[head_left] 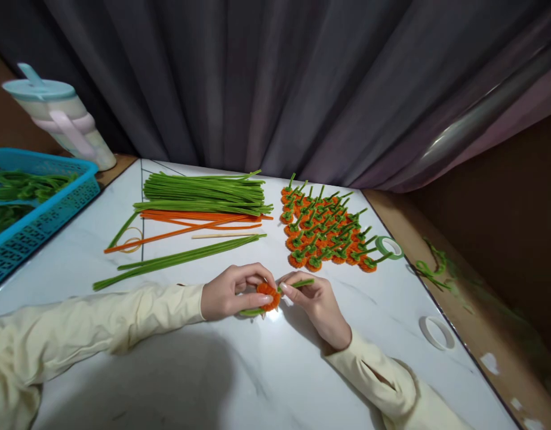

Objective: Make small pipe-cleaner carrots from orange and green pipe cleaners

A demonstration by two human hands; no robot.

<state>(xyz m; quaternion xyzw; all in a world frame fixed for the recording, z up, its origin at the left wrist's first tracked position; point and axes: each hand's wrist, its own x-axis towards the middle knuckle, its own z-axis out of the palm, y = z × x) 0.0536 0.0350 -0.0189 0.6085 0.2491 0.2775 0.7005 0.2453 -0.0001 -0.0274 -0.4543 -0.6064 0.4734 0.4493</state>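
My left hand [239, 291] is closed around a small orange ball made of fuzzy pipe cleaner [269, 297], thumb on its front. Between my right thumb and fingertips a green pipe cleaner [302, 283] is pinched, close against the ball's right side; its free end points right. My right hand [317, 304] is almost touching my left fingertips. Another bit of green shows under the left thumb, and whether it joins the same piece I cannot tell. Just beyond my hands lie rows of finished orange pieces with green tops and stems [322, 230].
A pile of green pipe cleaners [203, 194] lies at the back, with orange ones [203, 218] and a thin wooden stick [219, 236] before it. Green tape [389, 247] and white tape [436, 332] are at right. A blue basket [46, 221] and a tumbler [64, 119] stand left.
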